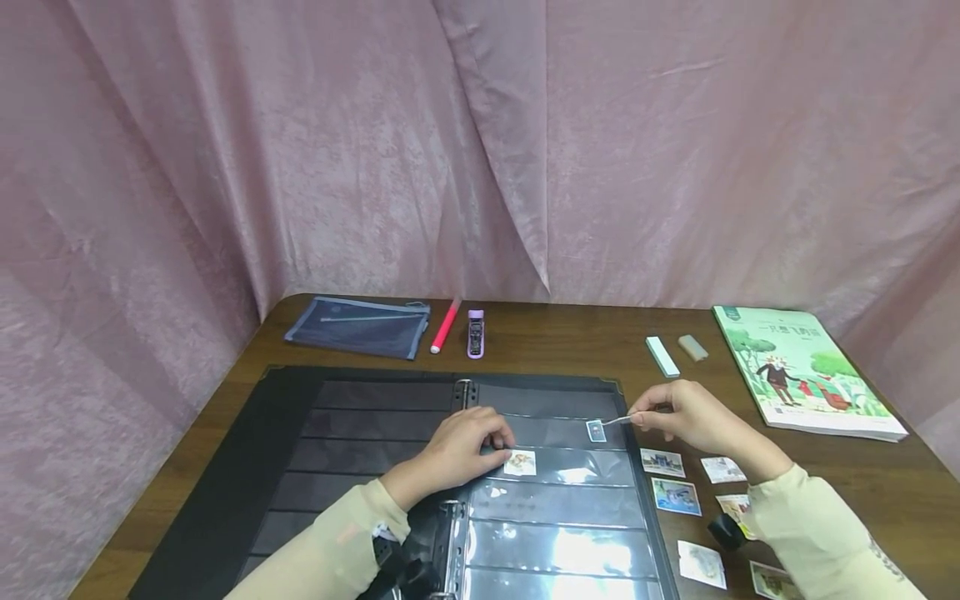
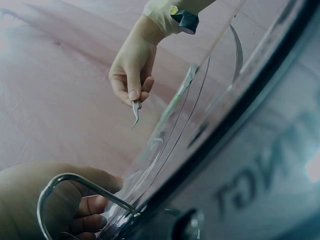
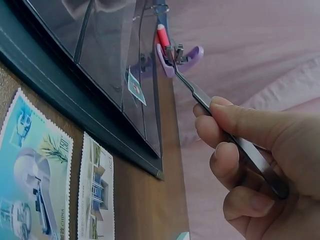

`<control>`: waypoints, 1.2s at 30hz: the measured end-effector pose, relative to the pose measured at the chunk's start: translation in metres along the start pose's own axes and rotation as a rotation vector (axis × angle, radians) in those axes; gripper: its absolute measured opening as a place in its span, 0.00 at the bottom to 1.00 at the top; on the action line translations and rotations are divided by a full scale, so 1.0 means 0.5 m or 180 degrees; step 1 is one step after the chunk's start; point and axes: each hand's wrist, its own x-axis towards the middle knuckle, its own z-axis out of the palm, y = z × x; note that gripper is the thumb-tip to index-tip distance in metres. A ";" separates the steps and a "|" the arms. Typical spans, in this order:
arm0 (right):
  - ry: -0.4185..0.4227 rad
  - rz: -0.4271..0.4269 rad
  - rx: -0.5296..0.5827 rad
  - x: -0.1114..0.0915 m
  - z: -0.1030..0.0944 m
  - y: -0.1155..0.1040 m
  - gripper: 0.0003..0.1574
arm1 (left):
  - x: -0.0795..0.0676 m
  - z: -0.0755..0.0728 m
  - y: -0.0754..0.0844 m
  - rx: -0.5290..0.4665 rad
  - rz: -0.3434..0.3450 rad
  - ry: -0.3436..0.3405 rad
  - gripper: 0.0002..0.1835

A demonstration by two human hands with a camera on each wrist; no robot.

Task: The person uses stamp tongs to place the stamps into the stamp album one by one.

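Note:
My right hand (image 1: 686, 414) grips a pair of metal tweezers (image 3: 200, 97) between thumb and fingers. Nothing shows between the tweezers' tips in the right wrist view, where they stand apart from a small blue stamp (image 3: 134, 88). That stamp (image 1: 596, 431) sits at the right end of an upper strip of the black album page (image 1: 551, 425). My left hand (image 1: 468, 446) rests on the page near the rings, its thumb close to a pale stamp (image 1: 521, 463) in the strip below. In the left wrist view a metal ring (image 2: 70, 177) crosses in front of my left hand.
Several loose stamps (image 1: 675, 496) lie right of the album. Behind it are a blue mesh pouch (image 1: 360, 325), a pink marker (image 1: 446, 327) and a purple-ended item (image 1: 476, 335). A white-and-teal block (image 1: 662, 357), an eraser (image 1: 692, 347) and a green book (image 1: 810, 371) lie at the right.

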 end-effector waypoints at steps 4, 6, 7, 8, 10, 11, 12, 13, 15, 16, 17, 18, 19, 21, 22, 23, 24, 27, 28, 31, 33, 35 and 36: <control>-0.0015 0.0076 -0.0021 0.001 -0.001 0.003 0.11 | 0.000 0.001 0.001 -0.0002 -0.0014 -0.0008 0.05; -0.0027 0.0142 -0.0021 0.001 -0.003 0.005 0.11 | 0.000 0.000 0.001 0.0007 -0.0014 -0.0006 0.05; -0.0031 0.0183 -0.0021 0.001 -0.004 0.006 0.11 | 0.000 0.000 0.002 0.0011 -0.0011 -0.0005 0.05; -0.0036 0.0228 -0.0020 0.002 -0.004 0.007 0.11 | 0.000 0.000 0.002 0.0016 -0.0014 -0.0007 0.05; -0.0041 0.0260 -0.0028 0.004 -0.003 0.011 0.11 | 0.000 -0.001 0.002 0.0020 -0.0012 -0.0010 0.05; -0.0049 0.0260 -0.0032 0.005 -0.002 0.013 0.11 | 0.000 -0.001 0.002 0.0018 -0.0014 -0.0013 0.05; -0.0050 0.0269 -0.0041 0.006 0.000 0.015 0.11 | -0.001 -0.001 0.001 0.0013 -0.0010 -0.0014 0.05; -0.0054 0.0289 -0.0064 0.007 0.002 0.018 0.10 | -0.001 -0.001 0.001 0.0010 -0.0014 -0.0014 0.05; -0.0062 0.0280 -0.0095 0.008 0.004 0.022 0.10 | -0.001 -0.001 0.001 0.0006 -0.0012 -0.0012 0.05; -0.0069 0.0291 -0.0108 0.009 0.006 0.024 0.09 | -0.001 -0.001 0.001 0.0005 -0.0011 -0.0010 0.05; -0.0075 0.0279 -0.0126 0.009 0.007 0.025 0.09 | -0.002 -0.001 0.001 0.0008 -0.0015 -0.0006 0.05; -0.0074 0.0292 -0.0143 0.010 0.007 0.026 0.08 | -0.002 0.000 0.001 0.0009 -0.0013 -0.0003 0.05; -0.0078 0.0290 -0.0152 0.010 0.008 0.026 0.08 | -0.002 0.000 0.001 0.0012 -0.0014 -0.0002 0.05; -0.0080 0.0299 -0.0155 0.010 0.009 0.027 0.08 | -0.001 0.000 0.001 0.0011 -0.0014 -0.0008 0.05; -0.0081 0.0293 -0.0151 0.010 0.010 0.026 0.08 | -0.001 0.000 0.001 0.0007 -0.0019 -0.0015 0.05; -0.0080 0.0286 -0.0149 0.010 0.010 0.026 0.08 | -0.001 0.001 0.001 0.0004 -0.0021 -0.0021 0.05; -0.0081 0.0280 -0.0137 0.010 0.010 0.026 0.08 | -0.001 0.001 0.000 0.0001 -0.0020 -0.0027 0.05; -0.0084 0.0265 -0.0118 0.010 0.012 0.026 0.09 | -0.001 0.001 0.001 -0.0005 -0.0028 -0.0040 0.05; -0.0086 0.0247 -0.0115 0.010 0.012 0.026 0.09 | -0.001 0.001 0.001 -0.0010 -0.0024 -0.0039 0.05; -0.0087 0.0225 -0.0109 0.010 0.013 0.027 0.09 | -0.001 0.001 0.002 -0.0017 -0.0021 -0.0032 0.05; -0.0090 0.0176 -0.0114 0.009 0.013 0.028 0.09 | -0.001 0.001 0.002 -0.0023 -0.0017 -0.0027 0.05; -0.0091 0.0142 -0.0116 0.009 0.012 0.029 0.09 | -0.001 0.000 0.003 -0.0023 -0.0030 -0.0028 0.05; -0.0091 0.0140 -0.0113 0.010 0.012 0.029 0.09 | -0.001 0.000 0.003 -0.0025 -0.0033 -0.0030 0.05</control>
